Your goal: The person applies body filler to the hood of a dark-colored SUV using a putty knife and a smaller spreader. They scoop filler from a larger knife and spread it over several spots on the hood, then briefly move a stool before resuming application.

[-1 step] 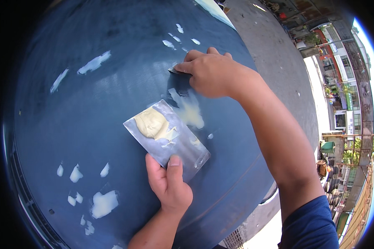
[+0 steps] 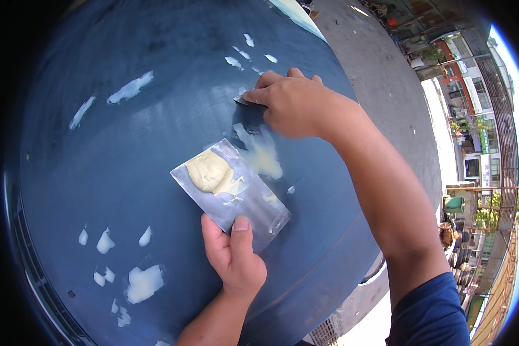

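My left hand [image 2: 237, 259] grips a flat metal plate [image 2: 254, 202] by its near end, thumb on top. On the plate lies a thick dollop of cream-coloured putty [image 2: 209, 172], with thinner smears beside it. Farther off, my right hand [image 2: 300, 104] is closed on a putty scraper [image 2: 240, 100]. Only the scraper's tip shows past the fingers, against the dark blue car panel [image 2: 173, 127]; its handle is hidden. A pale putty patch [image 2: 262, 154] spreads between the right hand and the plate. Small putty spots [image 2: 243, 55] dot the panel beyond the right hand.
More putty patches mark the panel: long streaks [image 2: 131, 87] at far left and a broad patch [image 2: 145, 284] at near left. A dark trim strip [image 2: 32, 268] runs along the left edge. Right of the panel are grey pavement [image 2: 380, 86] and stacked tyres [image 2: 460, 259].
The scraper and right hand have shifted very slightly, with a little more pale material showing at the scraper tip. The left hand and plate have barely moved.
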Demonstrator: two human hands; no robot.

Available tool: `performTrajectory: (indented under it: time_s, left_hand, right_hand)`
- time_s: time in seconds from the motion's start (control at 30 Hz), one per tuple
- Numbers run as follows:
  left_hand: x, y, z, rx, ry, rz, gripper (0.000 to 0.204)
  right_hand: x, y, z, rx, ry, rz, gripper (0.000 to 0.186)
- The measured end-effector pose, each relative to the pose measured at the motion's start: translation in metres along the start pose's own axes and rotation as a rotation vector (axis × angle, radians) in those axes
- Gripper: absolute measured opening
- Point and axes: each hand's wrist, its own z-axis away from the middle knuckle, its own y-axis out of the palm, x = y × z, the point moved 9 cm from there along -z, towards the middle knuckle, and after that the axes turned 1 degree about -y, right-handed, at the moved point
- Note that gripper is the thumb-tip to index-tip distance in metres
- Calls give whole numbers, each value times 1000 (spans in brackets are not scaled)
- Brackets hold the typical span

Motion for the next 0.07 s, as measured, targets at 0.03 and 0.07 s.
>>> performTrajectory:
  time_s: [0.03, 0.07]
  left_hand:
    - [1, 1, 0, 2, -5, 1, 34]
    - [1, 2, 0, 3, -9, 1, 34]
  right_hand:
    - [-2, 2, 3, 13, 0, 1, 49]
    - [-5, 4, 6, 27, -1, 1, 49]
